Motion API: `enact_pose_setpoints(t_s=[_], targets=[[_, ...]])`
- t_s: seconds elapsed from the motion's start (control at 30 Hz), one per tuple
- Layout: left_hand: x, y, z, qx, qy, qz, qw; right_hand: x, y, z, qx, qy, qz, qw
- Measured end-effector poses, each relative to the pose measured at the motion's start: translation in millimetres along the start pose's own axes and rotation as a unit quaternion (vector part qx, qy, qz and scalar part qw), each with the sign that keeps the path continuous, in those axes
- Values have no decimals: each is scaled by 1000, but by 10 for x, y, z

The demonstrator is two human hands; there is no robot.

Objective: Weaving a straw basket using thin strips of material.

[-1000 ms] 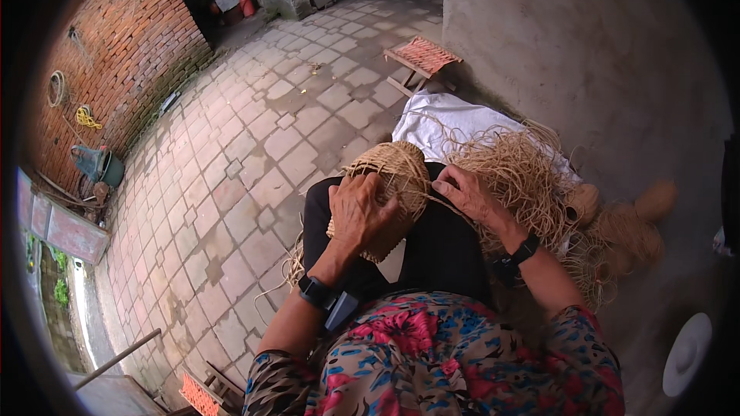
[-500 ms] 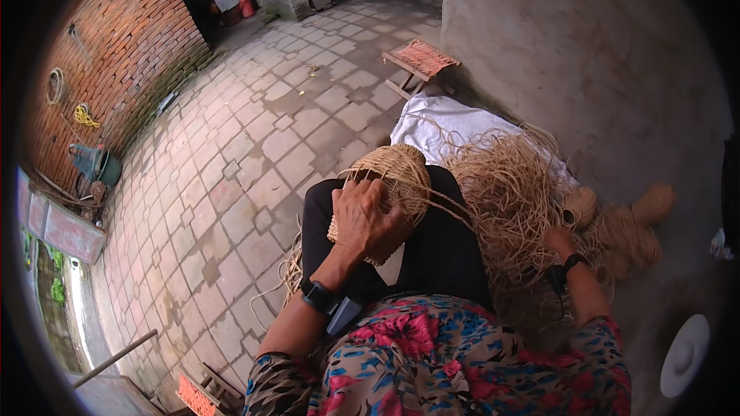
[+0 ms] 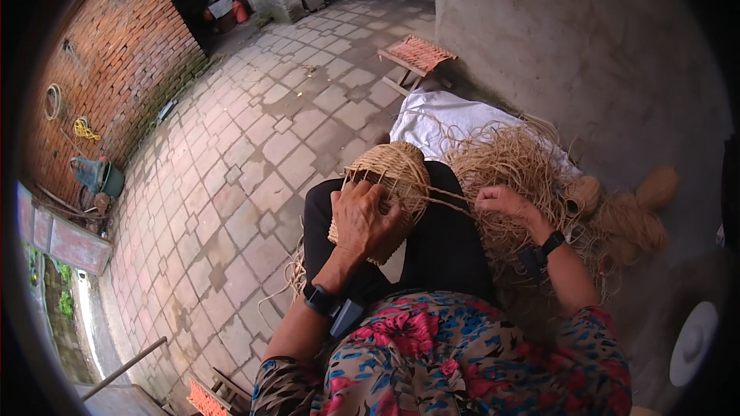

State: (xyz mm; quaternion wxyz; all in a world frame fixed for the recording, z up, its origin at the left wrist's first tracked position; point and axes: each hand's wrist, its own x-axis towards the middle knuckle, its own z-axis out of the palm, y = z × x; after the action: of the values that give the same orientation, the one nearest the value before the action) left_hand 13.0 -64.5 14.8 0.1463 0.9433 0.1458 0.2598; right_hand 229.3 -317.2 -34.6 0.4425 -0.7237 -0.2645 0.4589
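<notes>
A woven straw-coloured basket (image 3: 395, 162) lies tilted across my lap, its opening toward me. My left hand (image 3: 361, 219) is closed on its near side, with fingers curled over the edge; the fingertips are partly hidden. From the basket's right side a twisted cord (image 3: 445, 195) runs out over my right thigh. At the far end of that stretch my right hand (image 3: 505, 200) pinches the cord, just above a loose heap of tan cord (image 3: 512, 156).
Under the heap lies a white cloth (image 3: 432, 112). Cord balls (image 3: 657, 187) sit on the right, by a plaster wall (image 3: 570, 46). A low woven stool (image 3: 418, 54) stands ahead. Paving (image 3: 223, 177) spreads left toward a brick wall (image 3: 116, 54).
My right hand has risen from the cord heap and come up and left, closer to the basket, onto the cord. My left hand stays on the basket. The view has shifted slightly.
</notes>
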Motion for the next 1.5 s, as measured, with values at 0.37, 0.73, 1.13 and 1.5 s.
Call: enact_pose_setpoints(t_s=[0.37, 0.73, 1.13, 1.5], targets=[[28, -81, 6, -41, -13, -27, 999, -934, 2308, -1881, -378, 533, 186, 734], [-1, -163, 149, -195, -21, -257, 946, -168, 21, -40, -177, 194, -158, 952], [-120, -179, 154, -81, -88, -321, 939, 277, -832, 1201, -229, 214, -438, 843], [-185, -547, 173, -460, -179, -325, 807, 144, -1028, 1345, -317, 239, -459, 795]])
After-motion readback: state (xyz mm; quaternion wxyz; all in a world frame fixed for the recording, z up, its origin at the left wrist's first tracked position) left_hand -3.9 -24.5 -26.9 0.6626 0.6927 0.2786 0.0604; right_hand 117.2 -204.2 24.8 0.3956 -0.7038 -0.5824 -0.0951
